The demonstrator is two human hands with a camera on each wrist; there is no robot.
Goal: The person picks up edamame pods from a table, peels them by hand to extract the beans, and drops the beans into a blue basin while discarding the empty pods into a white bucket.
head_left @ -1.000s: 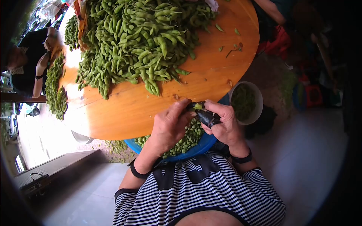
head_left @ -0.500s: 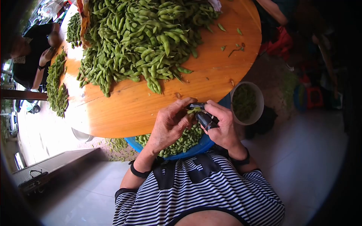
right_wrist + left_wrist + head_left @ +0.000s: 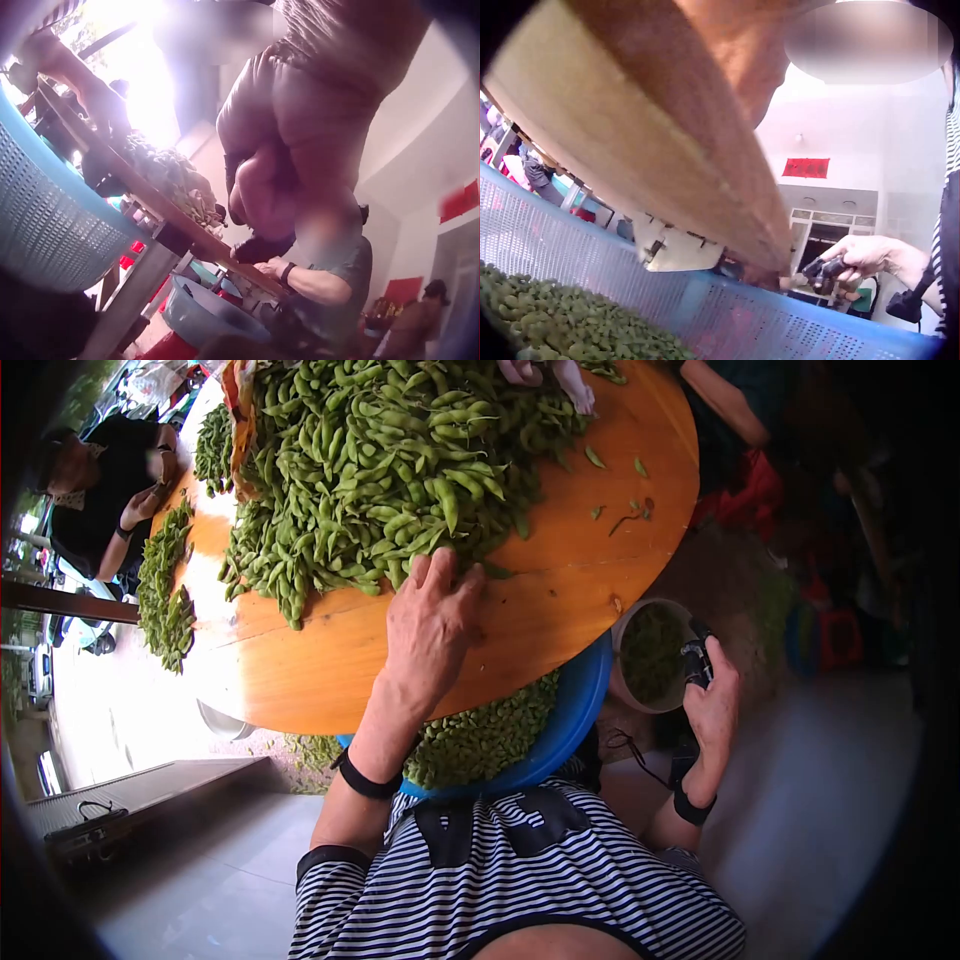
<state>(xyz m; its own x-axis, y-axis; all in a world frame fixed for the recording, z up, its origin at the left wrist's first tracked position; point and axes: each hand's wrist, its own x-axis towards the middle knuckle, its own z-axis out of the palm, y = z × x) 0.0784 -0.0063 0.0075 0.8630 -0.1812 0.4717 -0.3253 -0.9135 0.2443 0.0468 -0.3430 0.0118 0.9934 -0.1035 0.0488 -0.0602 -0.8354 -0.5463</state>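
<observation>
The left hand (image 3: 430, 625) reaches over the wooden table (image 3: 540, 610), its fingertips at the near edge of a big pile of green pods (image 3: 370, 480); whether they pinch a pod is hidden. Out to the right, the right hand (image 3: 712, 705) hovers by a white bucket (image 3: 622, 685) with green scraps in it, black covers on its thumb and fingers. The left wrist view also shows this right hand (image 3: 866, 255), fingers loosely bent, no pod visible in it. Below the table edge, a blue basket (image 3: 592, 695) holds shelled green beans (image 3: 480, 745).
Smaller piles of pods (image 3: 165, 585) lie along the table's left side. A person in black (image 3: 110, 490) sits at the left, another person's arm (image 3: 725, 400) is at upper right. A cloth bag (image 3: 572, 385) touches the pile's far side.
Both hands were together over the basket, working at a pod. They have parted: the left moved forward to the pile, the right moved out beside the bucket. More of the basket shows.
</observation>
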